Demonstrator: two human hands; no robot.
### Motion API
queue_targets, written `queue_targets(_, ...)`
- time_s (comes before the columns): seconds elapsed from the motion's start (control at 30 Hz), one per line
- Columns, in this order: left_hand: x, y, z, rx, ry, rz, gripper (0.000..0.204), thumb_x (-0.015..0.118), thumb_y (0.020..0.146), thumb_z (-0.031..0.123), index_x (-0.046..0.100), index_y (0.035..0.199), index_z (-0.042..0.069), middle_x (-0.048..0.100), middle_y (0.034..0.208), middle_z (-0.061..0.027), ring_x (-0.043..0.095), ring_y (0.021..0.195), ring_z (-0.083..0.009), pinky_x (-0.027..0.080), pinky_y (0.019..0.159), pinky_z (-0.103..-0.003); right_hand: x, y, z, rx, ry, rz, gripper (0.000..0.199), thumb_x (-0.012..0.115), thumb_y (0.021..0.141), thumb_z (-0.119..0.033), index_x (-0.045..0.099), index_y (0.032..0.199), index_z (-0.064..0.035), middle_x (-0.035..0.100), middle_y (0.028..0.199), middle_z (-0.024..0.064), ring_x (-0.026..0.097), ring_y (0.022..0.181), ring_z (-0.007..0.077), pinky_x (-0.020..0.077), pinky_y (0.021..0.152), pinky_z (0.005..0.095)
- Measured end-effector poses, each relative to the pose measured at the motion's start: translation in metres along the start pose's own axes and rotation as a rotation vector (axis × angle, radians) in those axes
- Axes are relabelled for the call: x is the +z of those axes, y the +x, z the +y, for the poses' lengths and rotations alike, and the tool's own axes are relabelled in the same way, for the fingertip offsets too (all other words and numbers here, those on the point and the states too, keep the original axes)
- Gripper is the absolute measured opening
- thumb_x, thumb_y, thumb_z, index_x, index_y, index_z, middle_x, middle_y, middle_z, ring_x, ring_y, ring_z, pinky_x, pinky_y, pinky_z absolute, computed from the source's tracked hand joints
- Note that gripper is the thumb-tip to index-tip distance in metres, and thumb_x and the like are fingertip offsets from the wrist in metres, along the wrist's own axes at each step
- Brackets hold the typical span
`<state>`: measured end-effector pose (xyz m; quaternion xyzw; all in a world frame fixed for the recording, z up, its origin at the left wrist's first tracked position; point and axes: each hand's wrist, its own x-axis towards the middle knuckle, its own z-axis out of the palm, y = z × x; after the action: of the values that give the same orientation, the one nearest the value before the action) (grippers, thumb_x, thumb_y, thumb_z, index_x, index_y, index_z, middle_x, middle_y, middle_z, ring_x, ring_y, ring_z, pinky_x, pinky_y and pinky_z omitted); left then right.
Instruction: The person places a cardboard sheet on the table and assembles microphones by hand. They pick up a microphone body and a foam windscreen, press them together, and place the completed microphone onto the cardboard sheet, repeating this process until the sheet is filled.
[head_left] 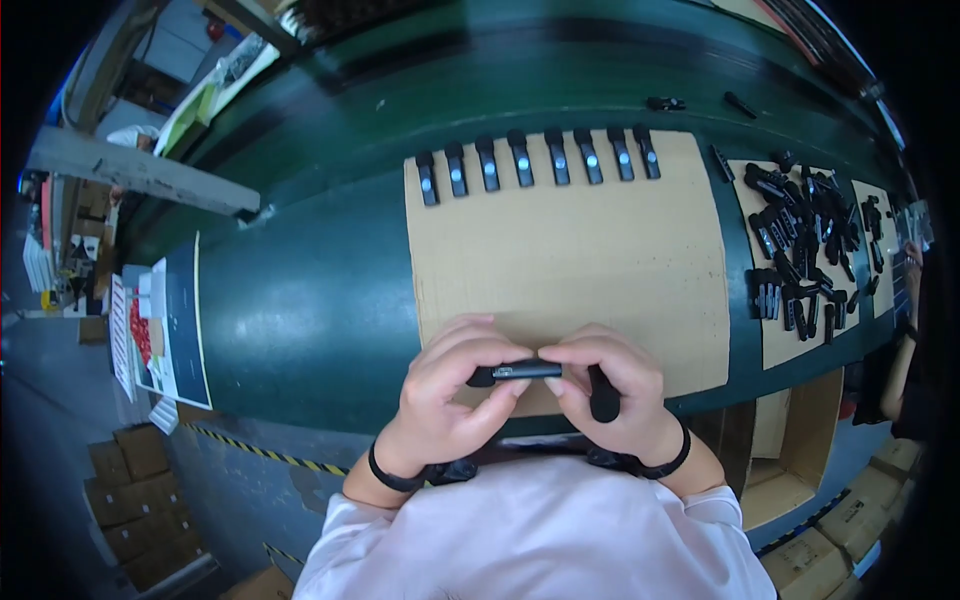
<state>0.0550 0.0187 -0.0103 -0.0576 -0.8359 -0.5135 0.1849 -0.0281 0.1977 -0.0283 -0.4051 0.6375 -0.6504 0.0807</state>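
device [532, 370], likely light and stiff, best held endwise, was pinched over cardboard's near edge [695, 384] by left hand [445, 385] and right hand [625, 375], which also held a black piece [604, 395].

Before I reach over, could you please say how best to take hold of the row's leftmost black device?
I'd pinch the leftmost black device by its slim body's sides, from above: its rounded head points away, and cardboard separates it from its neighbour.

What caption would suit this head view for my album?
Left hand and right hand hold a black device; eight similar ones line the far edge of the cardboard.
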Motion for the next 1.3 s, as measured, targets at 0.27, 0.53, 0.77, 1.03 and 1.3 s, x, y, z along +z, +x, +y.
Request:
queue_targets(0.27,-0.003,-0.012,0.003,0.004,0.184,-0.035,0.023,0.075,0.073,0.008,0.067,0.094,0.003,0.068,0.090,-0.0102,0.065,0.088,-0.0300,0.045,0.096,-0.047,-0.003,-0.010,-0.004,0.071,-0.024,0.001,0.030,0.070,0.076,0.002,0.065,0.105,-0.0035,0.062,0.078,0.0078,0.056,0.063,0.0212,0.0465,0.060,0.0301)
queue_targets(0.53,-0.003,0.000,0.014,0.119,0.354,-0.129,0.018,0.073,0.074,0.011,0.066,0.090,0.005,0.065,0.083,-0.0072,0.061,0.079,-0.0252,0.044,0.092,-0.046,-0.003,-0.007,0.003,-0.064,-0.088,-0.008,0.026,0.077,0.076,-0.008,0.066,0.099,-0.0042,0.065,0.078,0.0081,0.059,0.059,0.0210,0.0459,0.052,0.0312)
queue_targets(0.77,0.001,-0.003,0.013,0.255,0.381,-0.173,0.018,0.071,0.075,0.015,0.063,0.089,0.006,0.062,0.081,-0.0066,0.058,0.077,-0.0241,0.043,0.090,-0.045,-0.007,-0.013,-0.003,-0.073,-0.017,-0.039,0.022,0.075,0.078,-0.009,0.065,0.096,-0.0031,0.064,0.078,0.0095,0.060,0.062,0.0248,0.0472,0.055,0.0333)
queue_targets(1.03,0.004,-0.004,0.014,0.251,0.337,-0.196,0.016,0.071,0.075,0.013,0.063,0.087,0.006,0.062,0.083,-0.0077,0.058,0.078,-0.0262,0.043,0.090,-0.046,-0.010,-0.016,-0.001,-0.149,-0.017,0.017,0.024,0.076,0.074,-0.004,0.065,0.095,-0.0015,0.063,0.074,0.0105,0.059,0.058,0.0235,0.0453,0.052,0.0334)
queue_targets(1.3,-0.008,0.017,0.013,0.207,0.370,-0.231,0.026,0.073,0.069,0.011,0.066,0.093,0.005,0.064,0.088,-0.0082,0.061,0.085,-0.0278,0.042,0.094,-0.048,-0.009,-0.001,-0.014,-0.144,-0.110,0.073,0.035,0.078,0.070,0.002,0.065,0.103,0.0004,0.060,0.070,0.0112,0.058,0.059,0.0231,0.0444,0.052,0.0305)
